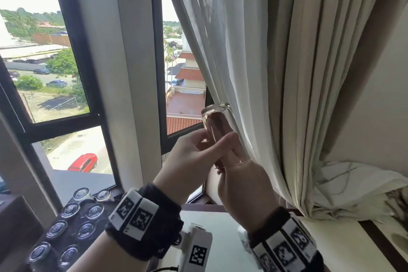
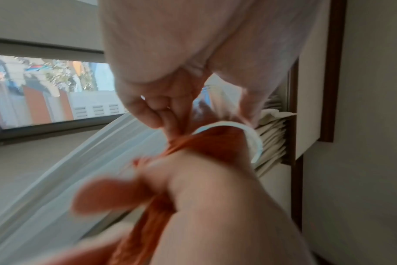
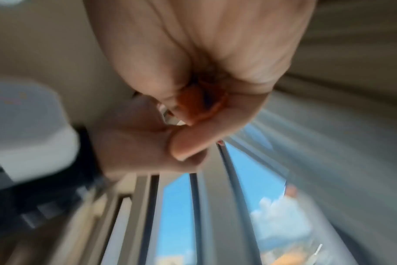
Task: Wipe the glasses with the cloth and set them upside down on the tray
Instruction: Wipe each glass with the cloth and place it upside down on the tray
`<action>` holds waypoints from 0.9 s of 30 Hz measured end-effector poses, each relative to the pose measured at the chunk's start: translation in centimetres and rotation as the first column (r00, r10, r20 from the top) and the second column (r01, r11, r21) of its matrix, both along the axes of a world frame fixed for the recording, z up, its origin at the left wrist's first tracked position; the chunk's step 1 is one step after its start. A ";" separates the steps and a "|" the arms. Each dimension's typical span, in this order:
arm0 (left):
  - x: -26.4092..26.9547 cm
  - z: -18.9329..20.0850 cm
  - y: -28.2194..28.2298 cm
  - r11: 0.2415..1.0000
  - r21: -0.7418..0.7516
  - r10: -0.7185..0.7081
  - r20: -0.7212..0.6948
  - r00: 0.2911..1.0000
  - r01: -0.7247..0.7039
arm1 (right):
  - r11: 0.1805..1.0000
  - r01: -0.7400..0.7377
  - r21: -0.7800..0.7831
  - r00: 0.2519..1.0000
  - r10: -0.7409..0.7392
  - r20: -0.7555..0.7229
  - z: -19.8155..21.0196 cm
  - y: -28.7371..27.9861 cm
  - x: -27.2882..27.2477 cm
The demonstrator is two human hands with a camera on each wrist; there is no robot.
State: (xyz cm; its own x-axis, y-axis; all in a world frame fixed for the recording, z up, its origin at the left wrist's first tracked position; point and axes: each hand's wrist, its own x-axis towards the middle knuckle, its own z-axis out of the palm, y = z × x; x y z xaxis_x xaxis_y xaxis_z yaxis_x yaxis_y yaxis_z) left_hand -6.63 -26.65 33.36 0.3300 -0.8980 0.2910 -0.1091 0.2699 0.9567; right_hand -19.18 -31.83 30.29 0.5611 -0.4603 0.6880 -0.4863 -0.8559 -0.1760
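I hold a clear glass point(image 1: 217, 120) up in front of the window, its thick base pointing up. My left hand point(image 1: 198, 146) grips its side with curled fingers. My right hand point(image 1: 234, 157) comes from below and holds an orange cloth point(image 2: 215, 143) bunched at the glass rim point(image 2: 253, 141), fingers reaching inside. The right wrist view shows the cloth point(image 3: 194, 104) pinched in my right hand point(image 3: 193, 114), blurred. A dark tray point(image 1: 71, 239) at the lower left carries several glasses point(image 1: 70, 210) standing upside down.
Sheer and beige curtains point(image 1: 254, 73) hang right behind the glass. The window frame point(image 1: 123, 73) and sill lie ahead. A white table top point(image 1: 220, 223) is below my wrists, with a white block bearing a marker point(image 1: 198, 247) on it.
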 end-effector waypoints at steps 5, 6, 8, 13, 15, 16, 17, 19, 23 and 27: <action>0.6 -1.2 0.0 0.961 -0.060 -0.273 -0.329 0.904 0.269 | 0.148 -0.809 0.569 0.587 0.271 0.763 2.0 1.9 -0.5; 0.6 -1.2 0.0 0.953 -0.092 -0.302 -0.406 0.862 0.290 | 0.034 -0.858 0.512 0.502 0.263 0.824 2.2 2.2 -0.7; 0.5 -0.9 -0.6 0.968 -0.097 -0.250 -0.392 0.885 0.230 | 0.108 -0.840 0.532 0.539 0.279 0.795 1.4 1.7 -0.4; 0.6 0.5 -1.3 0.999 -0.024 0.037 0.002 0.999 -0.037 | 0.982 -0.131 0.138 0.990 0.123 0.065 -0.5 -1.7 -0.1; 0.1 0.5 -1.3 0.998 -0.020 0.062 0.068 0.996 -0.060 | 0.991 -0.115 0.067 0.990 0.109 0.093 -1.0 -1.9 0.6; -0.1 0.2 -1.2 0.999 -0.011 0.036 0.055 0.998 -0.035 | 0.947 -0.246 0.208 0.953 0.197 0.228 -1.1 -1.7 1.0; -0.3 0.0 -1.1 1.000 0.004 -0.019 0.000 1.000 0.019 | 0.805 -0.452 0.385 0.857 0.272 0.437 -1.2 -1.6 1.1; -0.2 -0.6 -0.9 0.987 0.014 -0.154 -0.188 0.970 0.159 | 0.269 -0.817 0.511 0.568 0.221 0.793 -0.5 -0.4 0.3; 0.2 -1.8 -1.1 0.951 -0.038 -0.291 -0.439 0.850 0.306 | -0.445 -0.888 0.112 0.143 -0.035 0.989 1.3 1.3 -0.5; 0.2 -2.1 -1.8 0.952 -0.036 -0.291 -0.406 0.866 0.303 | -0.258 -0.948 0.186 0.245 -0.223 0.944 2.0 0.5 -0.3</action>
State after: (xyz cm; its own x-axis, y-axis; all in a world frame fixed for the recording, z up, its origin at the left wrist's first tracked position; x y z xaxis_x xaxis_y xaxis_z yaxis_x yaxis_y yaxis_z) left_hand -6.45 -28.40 31.26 0.1290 -0.9780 0.1640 0.3675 0.2007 0.9081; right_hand -19.46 -31.30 32.34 0.7130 -0.6530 0.2553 0.6567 0.4944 -0.5695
